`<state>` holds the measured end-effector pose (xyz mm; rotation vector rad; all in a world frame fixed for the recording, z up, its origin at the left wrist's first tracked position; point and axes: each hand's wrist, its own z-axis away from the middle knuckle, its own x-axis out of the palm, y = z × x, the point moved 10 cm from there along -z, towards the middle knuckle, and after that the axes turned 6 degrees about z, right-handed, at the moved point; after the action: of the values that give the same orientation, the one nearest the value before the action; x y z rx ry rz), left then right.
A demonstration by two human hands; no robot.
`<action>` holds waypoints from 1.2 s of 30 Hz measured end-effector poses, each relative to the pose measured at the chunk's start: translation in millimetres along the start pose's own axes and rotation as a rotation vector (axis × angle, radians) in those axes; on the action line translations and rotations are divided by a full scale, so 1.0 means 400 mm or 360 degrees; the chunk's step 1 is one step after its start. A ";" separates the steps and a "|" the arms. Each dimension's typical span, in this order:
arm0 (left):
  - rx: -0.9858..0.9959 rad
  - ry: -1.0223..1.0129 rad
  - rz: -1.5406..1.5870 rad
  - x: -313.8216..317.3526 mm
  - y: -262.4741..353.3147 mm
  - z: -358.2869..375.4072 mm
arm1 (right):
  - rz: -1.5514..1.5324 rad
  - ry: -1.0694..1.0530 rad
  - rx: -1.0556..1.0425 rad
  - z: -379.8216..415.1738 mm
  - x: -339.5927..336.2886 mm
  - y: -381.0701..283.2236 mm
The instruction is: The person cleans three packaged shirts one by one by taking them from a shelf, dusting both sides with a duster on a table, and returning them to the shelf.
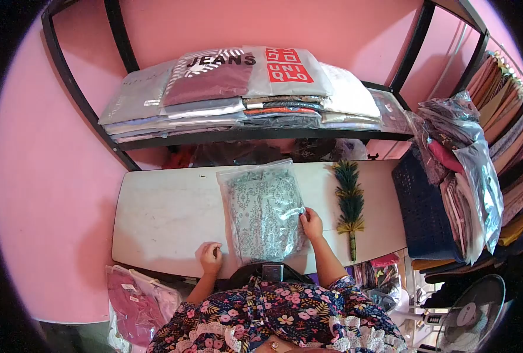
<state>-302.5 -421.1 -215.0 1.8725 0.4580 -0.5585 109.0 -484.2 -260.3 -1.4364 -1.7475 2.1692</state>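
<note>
A clear plastic bag [264,215] lies flat on the white table in front of me, its upper edge turned away from my body. Folded inside is a grey-green patterned garment [260,200]. My right hand [312,225] pinches the bag's right edge between thumb and fingers. To the left of the bag, near the table's front edge, my left hand [211,254] is curled closed, apart from the bag. Whatever its fingers may hold is hidden.
Behind the white table [161,206], a black-framed shelf [261,136] carries stacked bagged clothes [214,76]. A green feathery duster [348,197] lies at right. Beyond it stands a blue basket [423,206] of bagged garments. A fan [473,312] is at lower right, hanging clothes [499,106] behind.
</note>
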 end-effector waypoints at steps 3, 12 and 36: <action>0.0061 0.0018 0.0010 0.002 0.011 -0.001 | 0.0033 -0.0039 -0.0006 -0.010 0.000 0.003; 0.0082 0.0083 -0.0145 0.001 0.027 -0.004 | -0.0069 -0.0215 0.0045 -0.028 0.023 0.034; -0.0503 -0.0295 0.0217 0.242 -0.131 -0.102 | 0.0201 -0.0355 0.0023 -0.069 0.041 -0.010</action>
<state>-246.2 -359.7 -297.6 1.5213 0.2754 -0.5291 115.2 -453.0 -266.4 -1.3844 -1.7433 2.4883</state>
